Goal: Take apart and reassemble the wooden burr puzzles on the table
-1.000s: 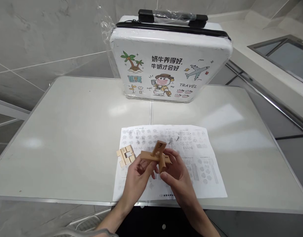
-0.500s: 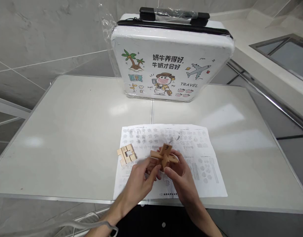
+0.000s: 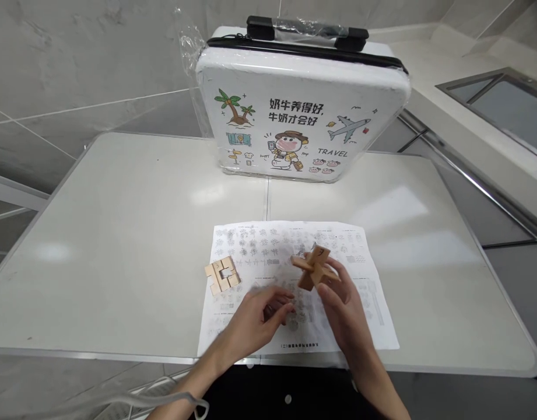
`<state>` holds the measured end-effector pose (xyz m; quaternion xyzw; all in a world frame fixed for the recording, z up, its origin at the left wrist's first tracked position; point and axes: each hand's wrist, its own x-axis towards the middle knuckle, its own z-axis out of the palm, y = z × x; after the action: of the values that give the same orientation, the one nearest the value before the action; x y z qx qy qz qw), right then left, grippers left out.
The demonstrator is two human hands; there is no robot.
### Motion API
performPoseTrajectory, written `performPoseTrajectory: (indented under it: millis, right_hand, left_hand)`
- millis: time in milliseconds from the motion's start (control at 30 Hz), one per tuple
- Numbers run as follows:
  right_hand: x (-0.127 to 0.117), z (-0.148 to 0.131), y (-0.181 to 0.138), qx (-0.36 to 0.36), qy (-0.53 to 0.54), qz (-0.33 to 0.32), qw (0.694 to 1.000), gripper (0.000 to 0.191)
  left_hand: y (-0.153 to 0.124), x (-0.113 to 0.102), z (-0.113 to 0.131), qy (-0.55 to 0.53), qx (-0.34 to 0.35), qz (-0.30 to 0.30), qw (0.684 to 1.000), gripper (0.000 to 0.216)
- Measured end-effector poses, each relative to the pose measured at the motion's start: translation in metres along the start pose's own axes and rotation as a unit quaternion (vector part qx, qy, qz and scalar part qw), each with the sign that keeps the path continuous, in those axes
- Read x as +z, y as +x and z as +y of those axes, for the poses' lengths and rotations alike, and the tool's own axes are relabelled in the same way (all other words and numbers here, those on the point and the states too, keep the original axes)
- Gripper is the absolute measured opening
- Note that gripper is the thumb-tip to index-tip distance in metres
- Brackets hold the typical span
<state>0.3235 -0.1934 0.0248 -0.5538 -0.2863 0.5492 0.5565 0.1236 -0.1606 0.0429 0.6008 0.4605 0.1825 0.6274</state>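
The right hand [image 3: 347, 303] has it, thumb in front and fingers behind, closed around the right side of a wooden puzzle [image 3: 314, 267] of crossed bars, tilted above the printed sheet [image 3: 384, 335], right of the sheet's middle. Those fingers cover part of the bars, and the black mark on the top one is hard to read from here.

Over to the left hand [image 3: 266, 318] — half curled, thumb and fingers parted, well clear of the bars, nothing visible in it, though its palm is hidden. It hovers over the sheet's near half, and the sheet's print is too small to make out.

A flat block of pale wooden pieces [image 3: 216, 275] lies across the sheet's left edge. The sheet itself sits at the middle of the table's [image 3: 119, 245] near edge; the table's near left corner is cut off.

At the far edge stands the white case [image 3: 303, 125], upright, closed, in clear plastic [image 3: 188, 46], its contents hidden. Low on the left, a grey cord [image 3: 154, 399] crosses the forearm — and runs blurred toward the bottom.
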Motion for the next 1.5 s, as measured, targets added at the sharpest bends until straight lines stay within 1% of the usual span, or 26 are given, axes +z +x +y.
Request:
performPoseTrajectory:
  millis: [133,233,367,500,700,933,1067,1133,1200,1300,1367,1400,1433,1500]
  right_hand:
    - [-0.03,-0.011,0.017,-0.008,-0.097,0.102,0.99,0.061]
    - [-0.052,-0.019,0.031,-0.013,-0.164,0.155,0.974,0.063]
    - [-0.075,-0.02,0.047,-0.02,-0.231,0.183,0.955,0.072]
    - [-0.088,-0.016,0.059,-0.018,-0.262,0.2,0.944,0.076]
    - [-0.089,-0.019,0.069,-0.008,-0.314,0.224,0.923,0.079]
    - [-0.091,-0.019,0.078,-0.003,-0.323,0.229,0.918,0.081]
    - [-0.091,-0.019,0.072,-0.005,-0.324,0.223,0.919,0.082]
    - [-0.088,-0.02,0.064,-0.029,-0.329,0.231,0.915,0.082]
    - [-0.083,-0.022,0.055,-0.089,-0.325,0.251,0.908,0.076]
    - [-0.075,-0.022,0.037,-0.185,-0.31,0.316,0.877,0.055]
    - [-0.071,-0.02,0.026,-0.206,-0.306,0.349,0.862,0.041]
    - [-0.07,-0.018,0.02,-0.201,-0.308,0.343,0.864,0.036]
    - [-0.069,-0.015,0.015,-0.19,-0.307,0.325,0.874,0.032]
    - [-0.067,-0.008,0.006,-0.151,-0.313,0.247,0.905,0.03]
  left_hand:
    - [0.0,-0.001,-0.007,0.019,0.01,-0.008,1.0,0.031]
    - [0.0,-0.002,-0.012,0.006,0.013,-0.013,1.0,0.031]
    - [0.0,-0.003,-0.016,-0.005,0.021,-0.014,1.0,0.031]
    - [0.0,-0.002,-0.018,-0.001,0.021,-0.012,1.0,0.031]
    - [-0.001,-0.003,-0.017,0.019,0.004,-0.024,1.0,0.033]
    - [-0.001,-0.002,-0.018,0.016,0.011,-0.015,1.0,0.032]
    - [-0.001,-0.003,-0.017,0.031,0.005,-0.026,0.999,0.034]
    - [0.0,-0.003,-0.017,0.039,-0.004,-0.038,0.999,0.034]
    - [0.0,-0.004,-0.017,0.047,-0.01,-0.045,0.998,0.034]
    - [-0.002,-0.005,-0.017,0.06,-0.003,-0.048,0.997,0.032]
    - [-0.005,-0.005,-0.017,0.068,0.016,-0.044,0.997,0.03]
    - [-0.006,-0.006,-0.018,0.072,0.033,-0.04,0.996,0.028]
    - [-0.007,-0.007,-0.018,0.076,0.057,-0.032,0.995,0.026]
    - [-0.008,-0.01,-0.021,0.09,0.128,0.009,0.988,0.02]
